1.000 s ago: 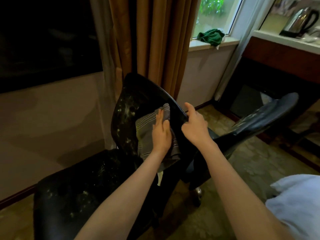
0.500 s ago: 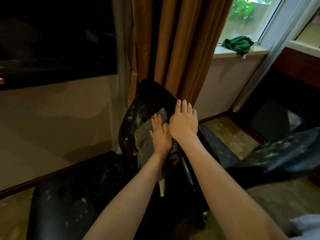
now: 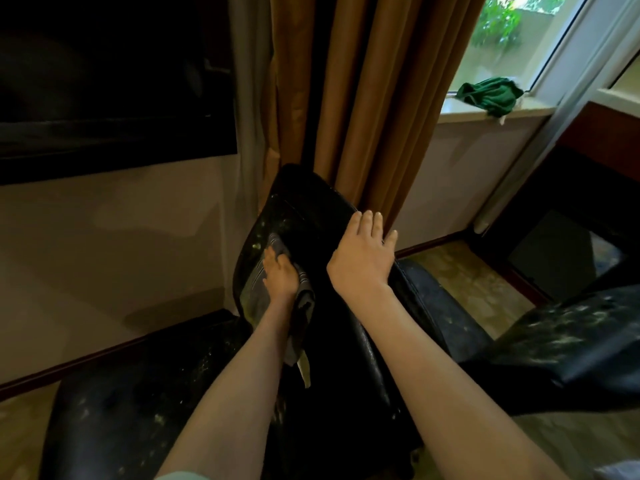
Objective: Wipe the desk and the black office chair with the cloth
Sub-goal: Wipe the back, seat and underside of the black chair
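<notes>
Nothing here can be read: no word, brand, number or sign shows on any surface. The only likely spot is a pale tag (image 3: pixel 304 367) hanging from the near edge of the striped cloth (image 3: pixel 254 299), and any print on it is too small and dim to make out.
</notes>
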The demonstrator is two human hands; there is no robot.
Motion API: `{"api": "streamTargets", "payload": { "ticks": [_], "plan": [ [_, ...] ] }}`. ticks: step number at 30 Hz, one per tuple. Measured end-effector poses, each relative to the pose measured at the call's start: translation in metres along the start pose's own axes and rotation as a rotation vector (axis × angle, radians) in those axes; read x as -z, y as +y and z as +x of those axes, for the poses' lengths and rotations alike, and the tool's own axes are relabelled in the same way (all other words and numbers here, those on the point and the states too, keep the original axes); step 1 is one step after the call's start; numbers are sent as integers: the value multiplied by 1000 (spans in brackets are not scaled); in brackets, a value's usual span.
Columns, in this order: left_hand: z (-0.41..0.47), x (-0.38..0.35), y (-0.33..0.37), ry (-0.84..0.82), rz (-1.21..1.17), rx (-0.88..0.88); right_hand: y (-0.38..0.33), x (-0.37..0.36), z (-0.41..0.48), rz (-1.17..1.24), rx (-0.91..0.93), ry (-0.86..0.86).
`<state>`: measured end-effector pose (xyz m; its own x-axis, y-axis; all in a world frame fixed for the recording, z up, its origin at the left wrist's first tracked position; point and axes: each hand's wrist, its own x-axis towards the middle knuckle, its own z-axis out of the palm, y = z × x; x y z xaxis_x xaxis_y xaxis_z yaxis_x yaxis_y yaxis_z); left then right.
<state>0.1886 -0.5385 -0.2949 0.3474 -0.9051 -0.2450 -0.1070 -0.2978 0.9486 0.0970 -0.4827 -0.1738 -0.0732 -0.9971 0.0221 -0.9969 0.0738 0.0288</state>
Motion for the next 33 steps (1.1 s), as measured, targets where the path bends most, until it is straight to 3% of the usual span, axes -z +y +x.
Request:
{"api": "streamTargets", "payload": {
  "ticks": [6, 10, 13, 16, 20, 26, 33],
  "plan": [
    [-1, 0, 0, 98, -24, -49, -33, 1, 55, -255, 312, 15],
    [8, 8, 21, 144, -35, -256, -44, -2, 77, -571, 346, -48],
    [36, 6, 50, 61, 42, -425, -51, 0, 83, -615, 389, 2],
    [60, -3, 59, -67, 255, -481, -50, 7, 92, -534, 423, 48],
    [101, -3, 47, -67, 314, -401, -57, 9, 104, -555, 462, 83],
    [135, 8, 0, 19, 192, -191, -49, -6, 109, -573, 513, 130],
    [137, 14, -28, 113, 157, 28, -59, -25, 103, -771, 444, 165]
  ]
}}
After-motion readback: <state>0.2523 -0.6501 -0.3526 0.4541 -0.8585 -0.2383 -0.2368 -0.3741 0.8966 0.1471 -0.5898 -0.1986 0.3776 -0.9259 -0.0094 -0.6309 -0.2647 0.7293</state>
